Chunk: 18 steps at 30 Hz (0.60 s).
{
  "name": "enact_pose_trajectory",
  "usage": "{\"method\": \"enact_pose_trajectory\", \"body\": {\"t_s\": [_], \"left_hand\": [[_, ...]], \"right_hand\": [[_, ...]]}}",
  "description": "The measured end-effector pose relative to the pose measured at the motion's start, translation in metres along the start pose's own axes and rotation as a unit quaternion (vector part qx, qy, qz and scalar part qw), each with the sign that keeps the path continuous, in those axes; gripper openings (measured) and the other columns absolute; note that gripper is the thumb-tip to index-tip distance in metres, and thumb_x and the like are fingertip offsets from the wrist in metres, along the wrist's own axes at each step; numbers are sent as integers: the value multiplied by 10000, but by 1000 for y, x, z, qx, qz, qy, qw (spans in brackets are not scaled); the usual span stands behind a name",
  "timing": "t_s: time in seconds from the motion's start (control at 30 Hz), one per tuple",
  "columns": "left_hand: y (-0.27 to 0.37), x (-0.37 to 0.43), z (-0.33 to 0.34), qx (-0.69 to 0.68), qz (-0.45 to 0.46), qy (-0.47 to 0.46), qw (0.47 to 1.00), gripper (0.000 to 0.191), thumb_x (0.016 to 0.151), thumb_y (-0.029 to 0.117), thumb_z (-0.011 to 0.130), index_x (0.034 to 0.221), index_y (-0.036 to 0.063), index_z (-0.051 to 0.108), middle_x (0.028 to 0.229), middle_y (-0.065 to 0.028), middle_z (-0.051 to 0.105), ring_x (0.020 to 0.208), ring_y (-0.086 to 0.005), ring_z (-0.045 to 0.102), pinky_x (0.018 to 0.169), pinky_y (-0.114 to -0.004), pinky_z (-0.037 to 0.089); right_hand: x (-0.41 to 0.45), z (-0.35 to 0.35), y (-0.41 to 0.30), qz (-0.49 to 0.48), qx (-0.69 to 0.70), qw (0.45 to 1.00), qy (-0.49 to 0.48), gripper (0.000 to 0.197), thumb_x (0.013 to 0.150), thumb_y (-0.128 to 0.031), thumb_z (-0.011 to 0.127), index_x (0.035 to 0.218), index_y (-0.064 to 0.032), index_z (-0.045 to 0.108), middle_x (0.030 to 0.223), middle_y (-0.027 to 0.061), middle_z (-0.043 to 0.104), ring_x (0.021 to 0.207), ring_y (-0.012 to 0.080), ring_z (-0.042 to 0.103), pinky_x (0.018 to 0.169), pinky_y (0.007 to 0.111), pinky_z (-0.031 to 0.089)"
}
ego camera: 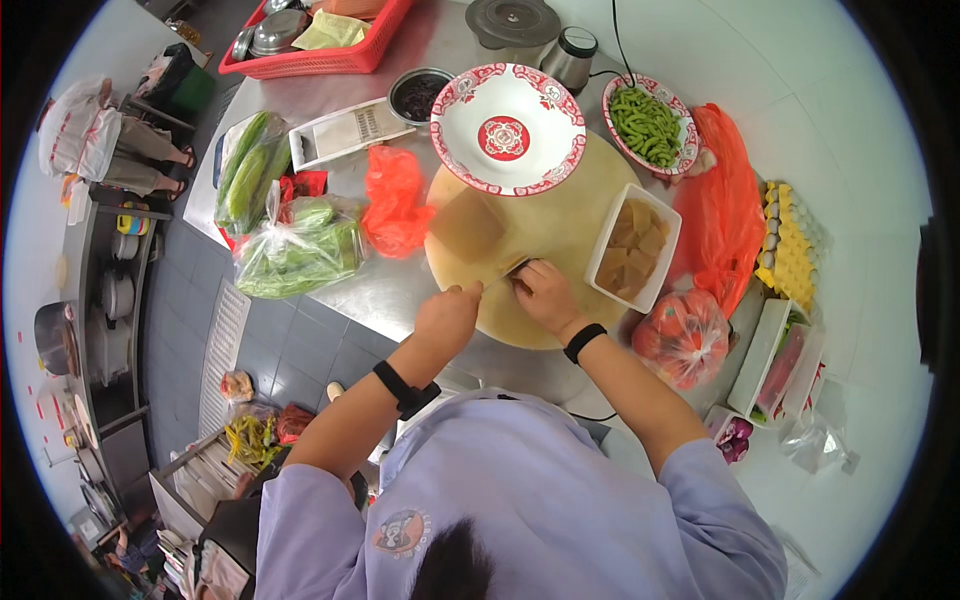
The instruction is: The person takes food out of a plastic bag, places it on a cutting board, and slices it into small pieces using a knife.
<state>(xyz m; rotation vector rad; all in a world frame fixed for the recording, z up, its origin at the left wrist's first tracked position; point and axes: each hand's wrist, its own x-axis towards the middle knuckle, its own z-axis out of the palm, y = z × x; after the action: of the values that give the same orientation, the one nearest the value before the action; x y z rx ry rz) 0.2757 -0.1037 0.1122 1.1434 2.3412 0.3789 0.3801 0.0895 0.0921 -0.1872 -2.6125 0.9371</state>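
Note:
My left hand is closed around one end of a thin knife, its blade pointing towards my right hand. My right hand has its fingers bent at the other end of the blade, beside a small brown strip and a dark edge; its exact hold is hidden. Both hands are over a round, pale yellow chopping board. A brown, jelly-like slab lies on the board beyond my left hand. Right of my right hand, a white rectangular container holds cut brown pieces.
A red-and-white patterned bowl overlaps the board's far side. Green pods fill a plate behind. Left are a grater, an orange bag and bagged green vegetables. Bagged tomatoes stand right. Another person stands far left.

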Motion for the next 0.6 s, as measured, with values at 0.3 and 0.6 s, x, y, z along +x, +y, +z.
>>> {"method": "enact_pose_trajectory", "body": {"t_s": [0.3,0.6], "left_hand": [[13,1,-17,-17,-16,3,1000,181,1033,235,501,1043,60,543,858,-222,667,756,-432,675,675,-536,547],[9,3,0,27,3,-6,1000,176,1024,230,526,1044,56,545,851,-216,671,732,-411,694,635,-506,564]], "right_hand": [[-3,2,6,-14,4,1000,15,114,798,-56,721,898,-43,666,931,116,664,900,328,631,794,422,533],[-6,0,4,-14,-11,1000,14,135,800,-47,736,919,-43,671,906,116,658,886,328,626,795,428,521]]}}
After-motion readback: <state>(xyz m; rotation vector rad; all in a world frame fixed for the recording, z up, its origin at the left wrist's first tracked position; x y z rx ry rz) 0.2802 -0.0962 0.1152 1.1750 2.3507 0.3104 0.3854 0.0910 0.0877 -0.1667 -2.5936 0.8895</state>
